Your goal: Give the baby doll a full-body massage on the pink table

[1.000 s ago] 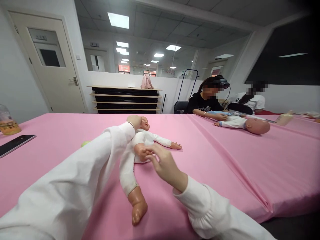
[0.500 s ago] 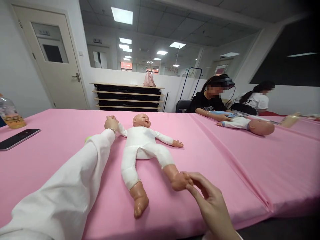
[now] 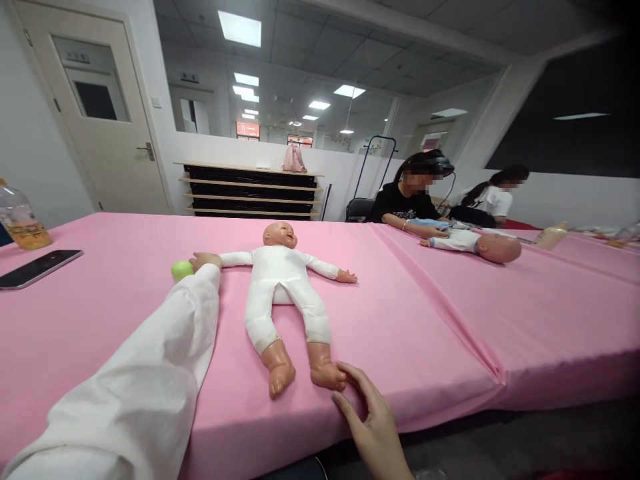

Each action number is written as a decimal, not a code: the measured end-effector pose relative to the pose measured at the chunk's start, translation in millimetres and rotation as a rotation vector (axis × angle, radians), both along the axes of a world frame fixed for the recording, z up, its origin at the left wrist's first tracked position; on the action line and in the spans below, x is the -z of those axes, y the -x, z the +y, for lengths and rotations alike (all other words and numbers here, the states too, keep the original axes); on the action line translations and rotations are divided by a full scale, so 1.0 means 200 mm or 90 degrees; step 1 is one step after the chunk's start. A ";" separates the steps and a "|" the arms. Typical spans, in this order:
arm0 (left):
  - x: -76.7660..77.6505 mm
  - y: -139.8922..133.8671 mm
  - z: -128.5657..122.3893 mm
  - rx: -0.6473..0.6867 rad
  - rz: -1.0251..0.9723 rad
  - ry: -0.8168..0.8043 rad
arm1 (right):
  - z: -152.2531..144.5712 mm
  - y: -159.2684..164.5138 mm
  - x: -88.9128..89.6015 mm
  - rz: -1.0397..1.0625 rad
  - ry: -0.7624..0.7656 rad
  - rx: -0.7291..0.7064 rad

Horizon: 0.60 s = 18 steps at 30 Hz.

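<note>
A baby doll (image 3: 280, 270) in a white bodysuit lies on its back on the pink-covered table (image 3: 400, 333), head away from me. Its legs point toward me and its arms are spread. My right hand (image 3: 367, 420) has thumb and index finger at the toes of the doll's right-side foot (image 3: 327, 375). The other foot (image 3: 283, 372) lies free. My left hand (image 3: 206, 260) is by the end of the doll's left-side arm (image 3: 236, 259). The white sleeve (image 3: 170, 327) covers most of it, and its grip cannot be made out. A green round object (image 3: 181, 270) sits just beside it.
A phone (image 3: 41, 267) and a bottle (image 3: 23, 217) of orange drink stand at far left. Across the table on the right, a person (image 3: 400, 203) handles another doll (image 3: 465, 241). A tan bottle (image 3: 551, 235) stands near it. A fold (image 3: 460, 320) crosses the cloth.
My right hand has moved left with the doll's foot, bringing its legs closer together. My left hand has shifted left and lower, and the doll's arm there is now straight. More of the green object shows.
</note>
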<state>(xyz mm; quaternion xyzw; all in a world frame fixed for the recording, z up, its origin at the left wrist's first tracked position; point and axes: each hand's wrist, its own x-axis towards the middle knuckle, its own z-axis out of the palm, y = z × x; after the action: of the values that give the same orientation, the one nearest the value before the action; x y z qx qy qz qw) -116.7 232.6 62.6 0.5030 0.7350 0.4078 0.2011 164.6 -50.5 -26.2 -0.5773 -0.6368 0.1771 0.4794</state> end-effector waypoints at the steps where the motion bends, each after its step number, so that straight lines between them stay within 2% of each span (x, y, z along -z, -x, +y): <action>1: 0.00 -0.02 -0.02 -0.061 -0.006 0.025 | -0.01 -0.02 0.01 -0.015 0.007 -0.017; 3: 0.00 -0.07 -0.10 -0.122 -0.014 0.038 | -0.02 -0.06 0.01 -0.027 0.014 -0.037; 4: 0.01 -0.10 -0.16 -0.099 -0.019 0.017 | -0.02 -0.09 0.00 -0.022 0.016 -0.036; 5: 0.02 -0.13 -0.25 -0.034 -0.018 -0.021 | -0.02 -0.12 -0.01 -0.011 0.020 -0.028; 7: 0.06 -0.20 -0.47 0.153 -0.022 -0.109 | 0.00 -0.18 -0.05 0.026 0.044 -0.014; 9: 0.12 -0.25 -0.75 0.332 0.031 -0.129 | 0.05 -0.24 -0.12 0.091 0.097 -0.032; 11: 0.19 -0.29 -1.02 0.412 0.097 -0.154 | 0.13 -0.27 -0.21 0.194 0.155 -0.081; 14: 0.30 -0.35 -1.31 0.415 0.168 -0.195 | 0.34 -0.26 -0.31 0.394 0.195 -0.150; 16: 0.37 -0.40 -1.39 0.353 0.196 -0.235 | 0.53 -0.24 -0.34 0.496 0.249 -0.182; 18: 0.44 -0.45 -1.40 0.294 0.226 -0.286 | 0.76 -0.20 -0.34 0.564 0.386 -0.173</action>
<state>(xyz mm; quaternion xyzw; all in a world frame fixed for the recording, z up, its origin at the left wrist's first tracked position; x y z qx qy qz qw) -26.6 -47.6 -24.7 0.7503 0.5173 0.4095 0.0420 205.1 100.5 41.7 -0.4724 -0.3638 0.6387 0.4863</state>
